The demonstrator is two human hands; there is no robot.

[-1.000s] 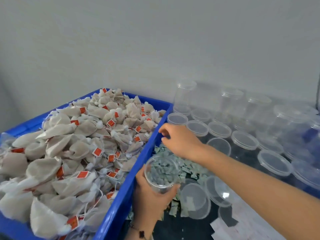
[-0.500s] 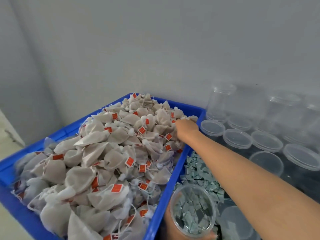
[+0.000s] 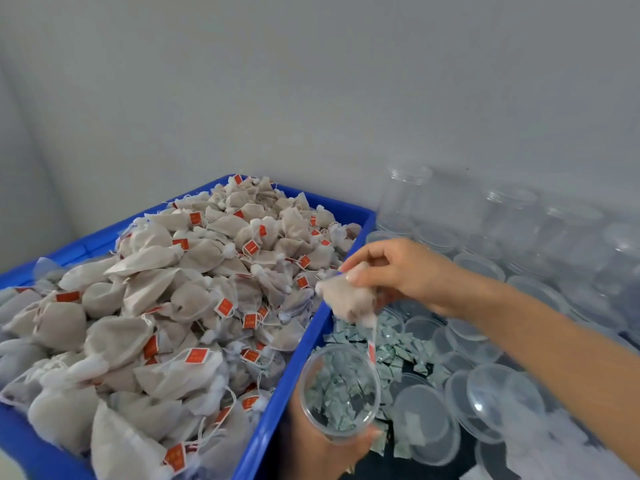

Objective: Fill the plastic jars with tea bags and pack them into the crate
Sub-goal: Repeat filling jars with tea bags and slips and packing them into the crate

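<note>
Just right of the blue crate [image 3: 277, 393], the right hand [image 3: 408, 271] pinched a tea bag [image 3: 349, 299] above the jar [image 3: 341, 393], which the left hand [image 3: 322, 452] gripped upright, seemingly to catch it.

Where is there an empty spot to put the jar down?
Hardly anywhere. The blue plastic crate is heaped with beige tea bags. Right of it, clear round lids and green paper scraps crowd the dark surface, bare only in slivers.

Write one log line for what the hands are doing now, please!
step: filling jar | right hand: pinches tea bag above jar | left hand: holds open plastic jar, no tea bags inside yet | blue crate: heaped with tea bags
</note>
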